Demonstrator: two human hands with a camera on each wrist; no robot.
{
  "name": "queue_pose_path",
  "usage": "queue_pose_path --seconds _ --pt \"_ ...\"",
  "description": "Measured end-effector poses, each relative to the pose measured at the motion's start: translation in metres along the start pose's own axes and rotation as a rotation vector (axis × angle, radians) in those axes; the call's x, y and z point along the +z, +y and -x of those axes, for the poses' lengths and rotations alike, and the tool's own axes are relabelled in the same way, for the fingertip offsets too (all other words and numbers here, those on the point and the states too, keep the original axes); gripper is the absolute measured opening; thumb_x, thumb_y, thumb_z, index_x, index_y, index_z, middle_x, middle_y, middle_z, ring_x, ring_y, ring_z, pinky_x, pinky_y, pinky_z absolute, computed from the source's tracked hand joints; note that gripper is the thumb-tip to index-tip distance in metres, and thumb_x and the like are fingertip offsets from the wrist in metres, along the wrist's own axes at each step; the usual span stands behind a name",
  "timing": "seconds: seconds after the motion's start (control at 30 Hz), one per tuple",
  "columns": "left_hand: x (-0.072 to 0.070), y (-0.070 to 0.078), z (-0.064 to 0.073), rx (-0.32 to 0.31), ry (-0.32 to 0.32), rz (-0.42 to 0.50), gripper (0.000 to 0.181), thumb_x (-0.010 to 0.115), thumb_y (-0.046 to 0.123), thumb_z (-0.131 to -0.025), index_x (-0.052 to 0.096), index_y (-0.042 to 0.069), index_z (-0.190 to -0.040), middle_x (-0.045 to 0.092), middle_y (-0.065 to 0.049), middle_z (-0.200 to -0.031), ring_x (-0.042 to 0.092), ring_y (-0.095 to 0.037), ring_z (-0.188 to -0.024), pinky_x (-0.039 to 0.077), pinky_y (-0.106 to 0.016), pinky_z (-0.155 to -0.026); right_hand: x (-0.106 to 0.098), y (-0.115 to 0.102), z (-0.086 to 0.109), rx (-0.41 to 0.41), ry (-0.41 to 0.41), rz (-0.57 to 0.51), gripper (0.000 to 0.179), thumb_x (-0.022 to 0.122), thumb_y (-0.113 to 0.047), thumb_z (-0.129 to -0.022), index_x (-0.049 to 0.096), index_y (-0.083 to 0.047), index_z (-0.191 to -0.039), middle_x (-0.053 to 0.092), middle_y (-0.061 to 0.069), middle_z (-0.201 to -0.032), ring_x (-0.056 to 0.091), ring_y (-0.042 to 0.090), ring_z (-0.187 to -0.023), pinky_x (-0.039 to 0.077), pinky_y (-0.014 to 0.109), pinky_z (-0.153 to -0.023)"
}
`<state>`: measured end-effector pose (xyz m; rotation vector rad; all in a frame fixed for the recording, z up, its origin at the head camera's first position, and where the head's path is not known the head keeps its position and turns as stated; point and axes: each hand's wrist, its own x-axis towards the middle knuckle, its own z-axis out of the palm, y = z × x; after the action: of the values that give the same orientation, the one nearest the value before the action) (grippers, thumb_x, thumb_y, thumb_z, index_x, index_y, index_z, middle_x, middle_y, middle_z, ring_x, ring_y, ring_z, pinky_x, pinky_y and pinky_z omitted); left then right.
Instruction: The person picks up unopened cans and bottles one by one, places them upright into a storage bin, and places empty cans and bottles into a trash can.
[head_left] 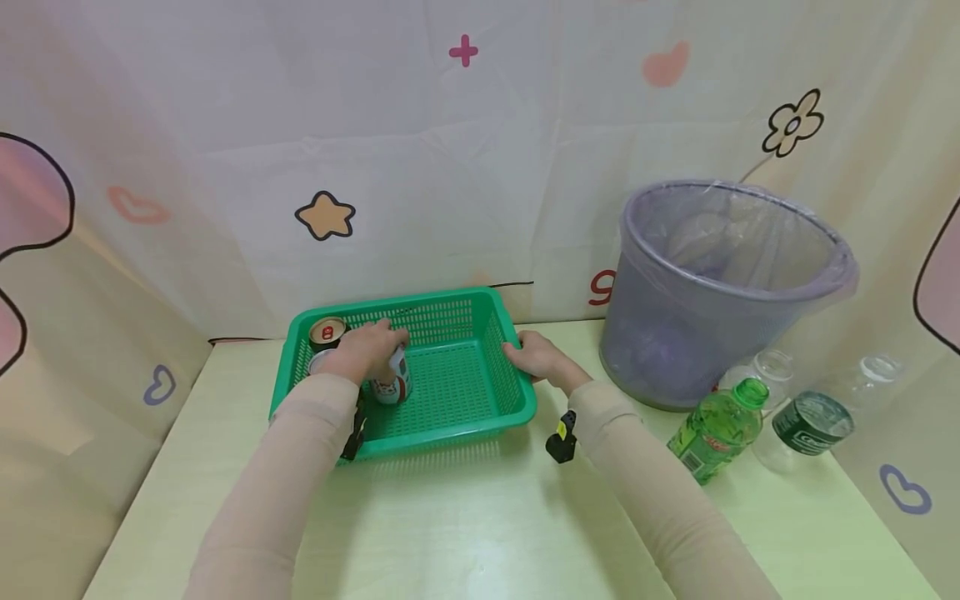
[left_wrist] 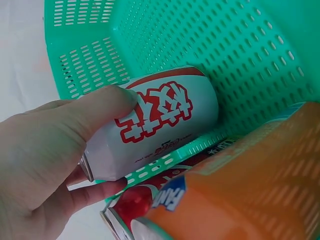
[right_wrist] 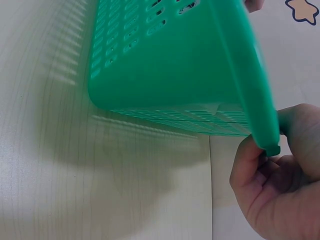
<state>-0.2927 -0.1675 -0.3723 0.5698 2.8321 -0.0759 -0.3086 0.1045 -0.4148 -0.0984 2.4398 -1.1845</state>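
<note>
A green plastic basket (head_left: 450,429) with perforated sides stands on the table. Inside its left part my left hand (head_left: 366,352) grips a white can (left_wrist: 165,115) with red lettering, thumb on one side and fingers curled beneath. Beside that can, in the left wrist view, lie an orange Fanta can (left_wrist: 240,185) and a red can (left_wrist: 135,202). A dark-topped can (head_left: 327,331) stands in the basket's back left corner. My right hand (head_left: 542,357) pinches the basket's right rim, thumb over the edge and fingers curled under it, as the right wrist view shows.
A grey-purple bin (head_left: 667,325) lined with a clear bag stands at the back right. In front of it are a green bottle (head_left: 720,429) and clear bottles, one with a dark green label (head_left: 813,423). A patterned curtain (head_left: 420,167) hangs behind the table.
</note>
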Motion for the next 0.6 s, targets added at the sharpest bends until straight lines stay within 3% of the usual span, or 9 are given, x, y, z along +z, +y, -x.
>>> queue_pose_path --seconds 0.13,0.33,0.6 --pt "0.001 -0.001 -0.003 -0.016 0.014 -0.002 0.045 0.07 0.013 -0.077 0.054 0.016 -0.119 0.048 -0.016 -0.116 0.05 -0.032 -0.095 0.048 -0.044 -0.073 -0.001 0.0 0.0 -0.006 -0.003 -0.002 0.037 0.041 -0.029 -0.098 0.046 0.002 -0.118 0.057 0.016 -0.106 0.065 0.021 -0.085 0.055 0.036 -0.072" --pt "0.003 -0.004 -0.008 -0.06 0.015 -0.008 0.058 0.072 0.017 -0.078 0.047 0.015 -0.131 0.043 -0.021 -0.131 0.046 -0.041 -0.114 0.046 -0.052 -0.083 0.0 0.001 -0.002 0.008 -0.004 -0.007 0.037 0.041 -0.029 -0.098 0.046 0.003 -0.118 0.057 0.017 -0.109 0.064 0.024 -0.089 0.055 0.038 -0.075" --pt "0.001 -0.007 -0.017 -0.059 0.018 -0.05 0.059 0.073 0.016 -0.075 0.049 0.014 -0.129 0.046 -0.019 -0.131 0.045 -0.04 -0.116 0.042 -0.053 -0.093 0.0 -0.001 0.002 0.005 -0.009 -0.009 0.037 0.042 -0.029 -0.098 0.047 0.002 -0.118 0.057 0.016 -0.109 0.064 0.022 -0.088 0.055 0.036 -0.073"
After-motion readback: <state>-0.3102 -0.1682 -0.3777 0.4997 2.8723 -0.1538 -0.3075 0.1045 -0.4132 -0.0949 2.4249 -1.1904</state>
